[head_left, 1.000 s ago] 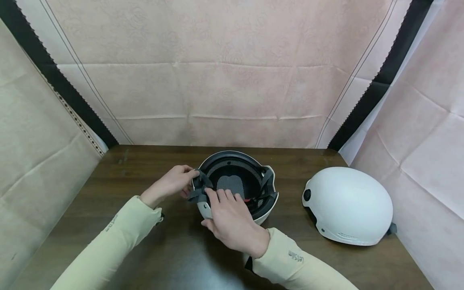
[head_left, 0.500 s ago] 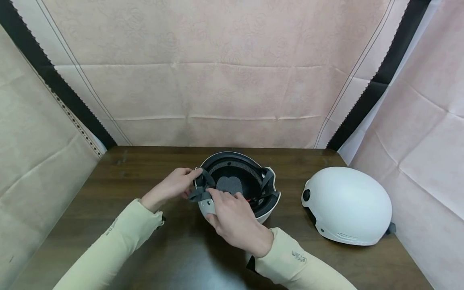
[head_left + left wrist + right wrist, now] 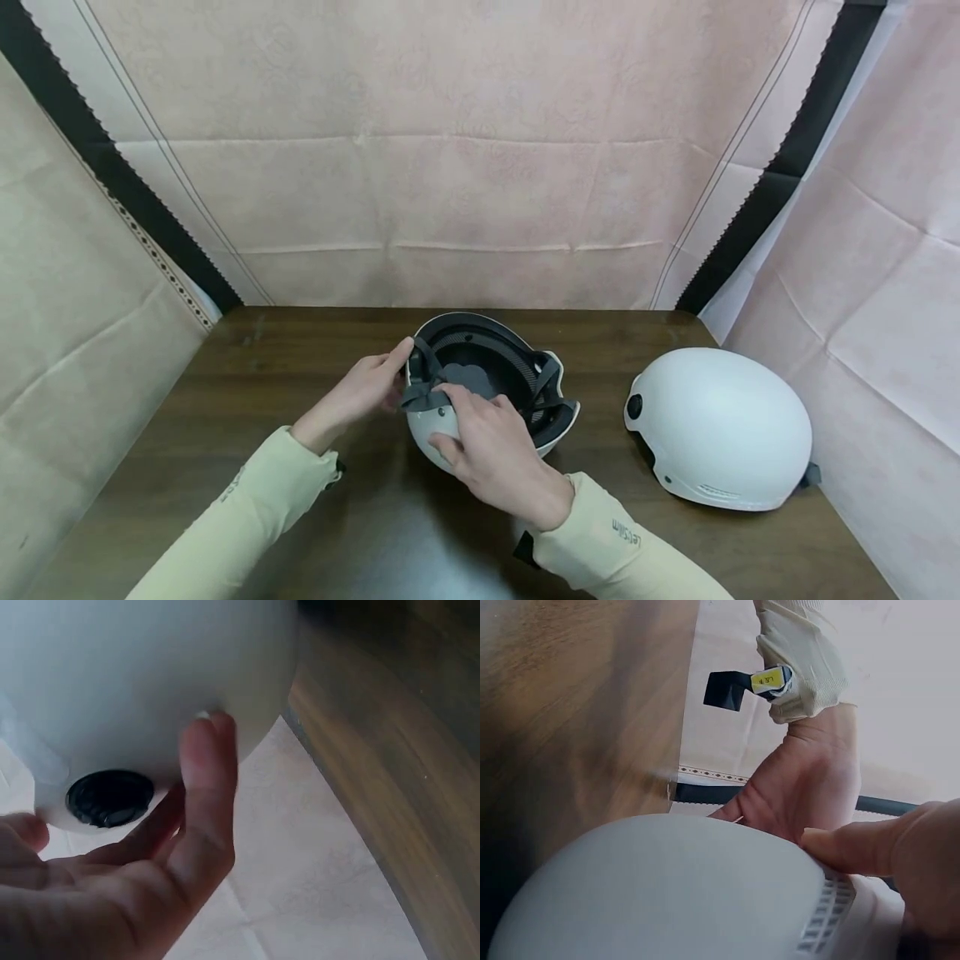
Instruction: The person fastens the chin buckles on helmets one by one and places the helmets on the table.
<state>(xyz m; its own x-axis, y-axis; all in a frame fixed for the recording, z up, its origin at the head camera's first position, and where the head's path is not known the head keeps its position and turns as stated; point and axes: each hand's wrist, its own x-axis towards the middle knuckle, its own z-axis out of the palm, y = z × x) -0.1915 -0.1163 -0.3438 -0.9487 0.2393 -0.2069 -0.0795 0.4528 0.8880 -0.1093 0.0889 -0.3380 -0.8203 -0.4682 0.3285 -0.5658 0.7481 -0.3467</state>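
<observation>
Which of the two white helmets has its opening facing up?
The held helmet: its dark interior shows. The other helmet, at right, sits dome up.

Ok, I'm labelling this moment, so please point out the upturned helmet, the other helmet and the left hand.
Upturned helmet (image 3: pixel 508 375): head view, on its dark inner lining.
Other helmet (image 3: pixel 720 429): head view, mid-shell.
Left hand (image 3: pixel 360 388): head view, back of the hand.

- first helmet (image 3: pixel 498 358): immediately right of left fingers (image 3: pixel 210 780), touching; under right fingers (image 3: pixel 461 400)
- second helmet (image 3: pixel 723 429): well right of right fingers
- table (image 3: pixel 345 517): below fingers
- cloth wall (image 3: pixel 465 192): beyond fingers
</observation>
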